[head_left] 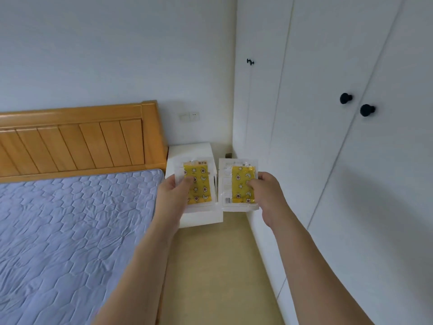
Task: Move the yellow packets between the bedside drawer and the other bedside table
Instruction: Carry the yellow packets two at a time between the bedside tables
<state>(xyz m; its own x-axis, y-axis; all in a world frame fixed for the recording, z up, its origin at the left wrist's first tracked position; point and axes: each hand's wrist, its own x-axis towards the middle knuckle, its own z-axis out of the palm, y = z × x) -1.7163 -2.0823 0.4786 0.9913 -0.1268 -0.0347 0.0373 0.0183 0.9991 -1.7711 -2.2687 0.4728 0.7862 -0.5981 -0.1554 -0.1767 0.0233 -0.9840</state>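
Observation:
My left hand (174, 192) grips a yellow packet (199, 184) printed with stars and moons, in a clear wrapper. My right hand (263, 191) grips a second yellow packet (240, 181) of the same kind, thumb on its front. Both packets are held upright in the air side by side, above and in front of the white bedside table (189, 151), which stands in the corner beside the bed. The table's front and any drawer are mostly hidden behind the packets and my hands.
The bed with a blue quilted mattress (70, 226) and wooden headboard (77, 137) fills the left. White wardrobe doors with black knobs (345, 98) line the right. A narrow strip of beige floor (210, 266) runs between bed and wardrobe. A wall socket (189, 116) sits above the table.

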